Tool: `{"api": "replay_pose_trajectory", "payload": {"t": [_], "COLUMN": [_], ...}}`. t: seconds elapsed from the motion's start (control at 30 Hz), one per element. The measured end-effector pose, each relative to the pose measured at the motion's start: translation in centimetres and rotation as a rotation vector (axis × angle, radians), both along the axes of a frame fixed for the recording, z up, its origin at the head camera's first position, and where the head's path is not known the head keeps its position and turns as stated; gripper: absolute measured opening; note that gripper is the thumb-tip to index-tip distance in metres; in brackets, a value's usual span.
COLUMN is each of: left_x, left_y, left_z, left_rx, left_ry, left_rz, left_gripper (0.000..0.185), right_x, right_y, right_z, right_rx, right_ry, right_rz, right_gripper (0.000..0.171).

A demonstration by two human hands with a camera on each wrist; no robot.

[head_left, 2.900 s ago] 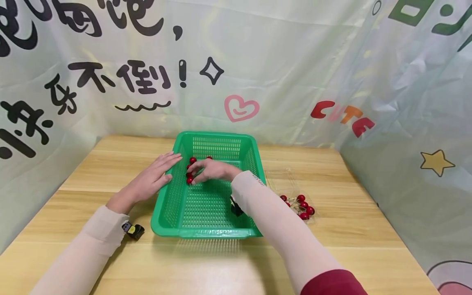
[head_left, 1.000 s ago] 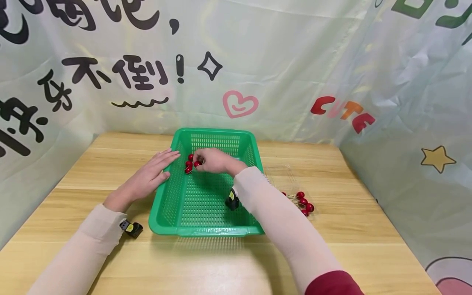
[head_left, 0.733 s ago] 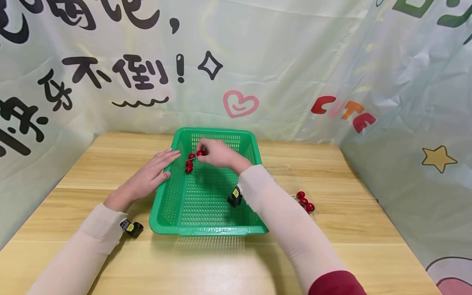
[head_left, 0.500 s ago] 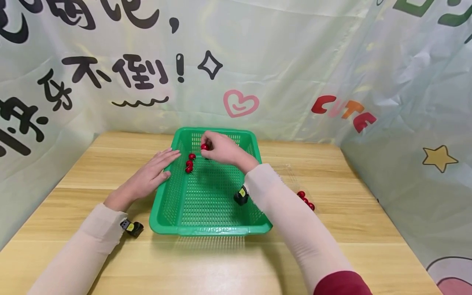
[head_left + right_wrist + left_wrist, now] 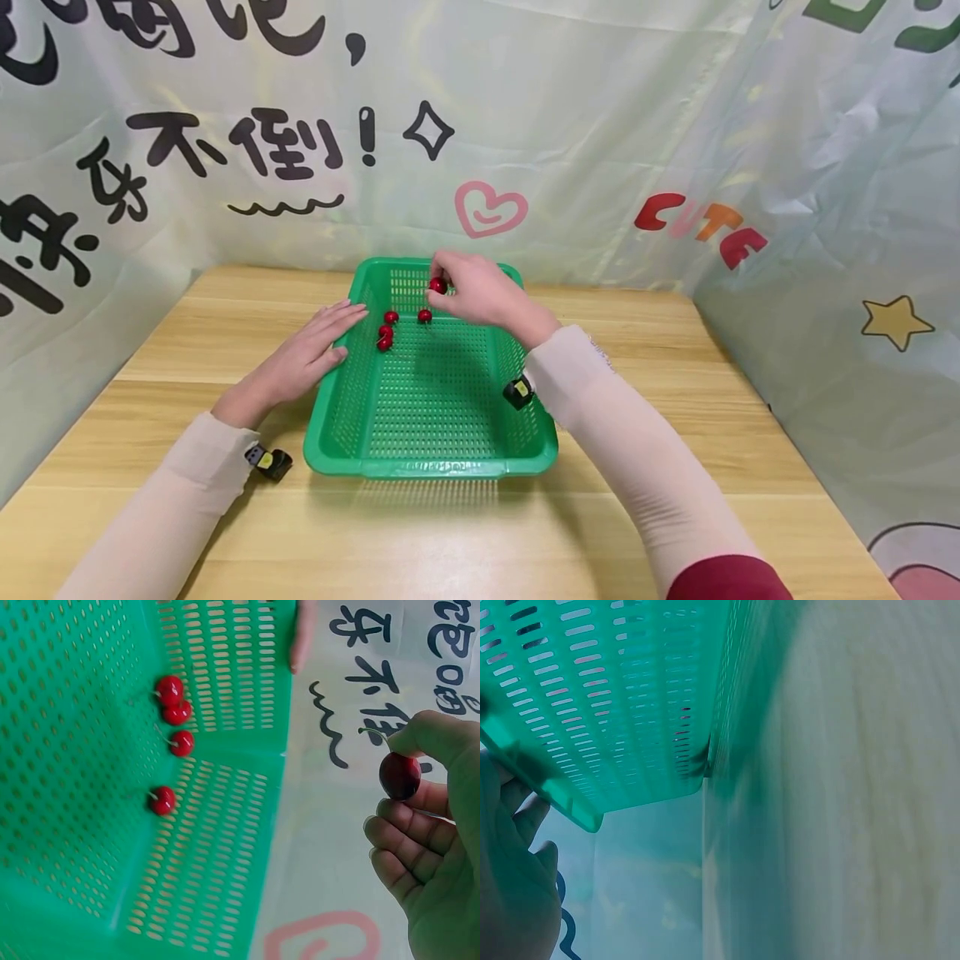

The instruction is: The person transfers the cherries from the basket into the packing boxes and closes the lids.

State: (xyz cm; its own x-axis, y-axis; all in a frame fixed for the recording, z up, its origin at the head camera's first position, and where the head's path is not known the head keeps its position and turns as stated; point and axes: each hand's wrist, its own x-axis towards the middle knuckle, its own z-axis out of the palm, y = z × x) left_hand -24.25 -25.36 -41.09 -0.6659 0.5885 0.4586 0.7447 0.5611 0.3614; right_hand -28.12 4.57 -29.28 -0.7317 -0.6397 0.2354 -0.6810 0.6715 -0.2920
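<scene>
A green slotted basket [image 5: 431, 468] stands mid-table, with several red cherries [image 5: 386, 332] lying at its far left corner. My right hand [image 5: 438, 279] hovers over the basket's far end and pinches one stemmed cherry [image 5: 438, 286] between thumb and fingers. In the right wrist view that cherry [image 5: 399, 775] hangs in my right hand [image 5: 401, 761], above the basket [image 5: 225, 847] and its loose cherries [image 5: 181, 742]. My left hand [image 5: 348, 329] lies flat with straight fingers against the basket's left rim. In the left wrist view, the left hand [image 5: 514, 885] shows beside the basket wall [image 5: 615, 697].
The wooden table [image 5: 675, 333] is closed in by printed curtains at the back and on both sides. My right forearm crosses the basket's right rim. Small black cameras sit at my left wrist [image 5: 272, 462] and my right wrist [image 5: 518, 392].
My right hand picked one cherry from the cluster and lifted it up and to the right, toward the basket's far rim. Another cherry now lies apart from the cluster. My left hand stayed put.
</scene>
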Motion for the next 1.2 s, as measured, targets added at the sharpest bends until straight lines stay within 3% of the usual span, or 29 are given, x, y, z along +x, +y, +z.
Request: {"api": "replay_pose_trajectory", "payload": {"t": [0.27,0.57,0.83,1.2], "left_x": [0.0,0.0,0.0,0.1], "left_y": [-0.1,0.0,0.0,0.0], "left_z": [0.0,0.1,0.0,0.0], "left_rx": [0.002,0.005,0.01,0.01], "left_ry": [0.002,-0.001,-0.003,-0.004], "left_rz": [-0.004,-0.002,-0.002,-0.001], "left_gripper": [0.051,0.051,0.051,0.051], "right_x": [0.7,1.5,2.3,3.8], "right_y": [2.2,5.2,7.8,11.7], "right_z": [2.0,2.4,1.9,-0.2], "right_rx": [0.053,0.066,0.025,-0.057], "right_ry": [0.089,0.259,0.328,0.313], "right_rz": [-0.005,0.009,0.004,-0.054], "right_gripper": [0.016,0.017,0.016,0.012]}}
